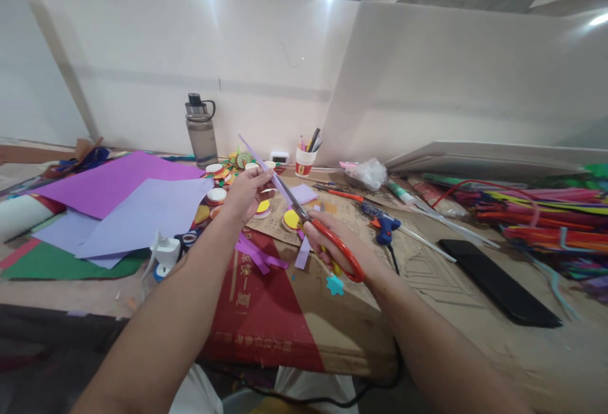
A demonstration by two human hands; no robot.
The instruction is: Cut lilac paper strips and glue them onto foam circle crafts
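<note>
My left hand point(247, 197) pinches a narrow lavender paper strip point(255, 156), held up above the cardboard in a slant. In my right hand point(327, 237) is a pair of scissors point(339, 250) with red-orange handles, its dark blades pointing up and left along the strip. Whether the blades are cutting into the paper, I cannot tell. Below the hands lie purple paper strips point(260, 254) and a lavender strip point(303, 253). A yellow disc point(291, 219) and a teal flower-shaped piece point(335, 285) are close to the scissors.
Purple and lavender sheets point(152, 211) cover the left side, behind a white plug point(167, 250). A water bottle point(201, 132) and a paper cup of pens point(305, 162) stand at the back. To the right are a blue glue gun point(387, 227), a black phone point(498, 282) and colourful pipe cleaners point(555, 211).
</note>
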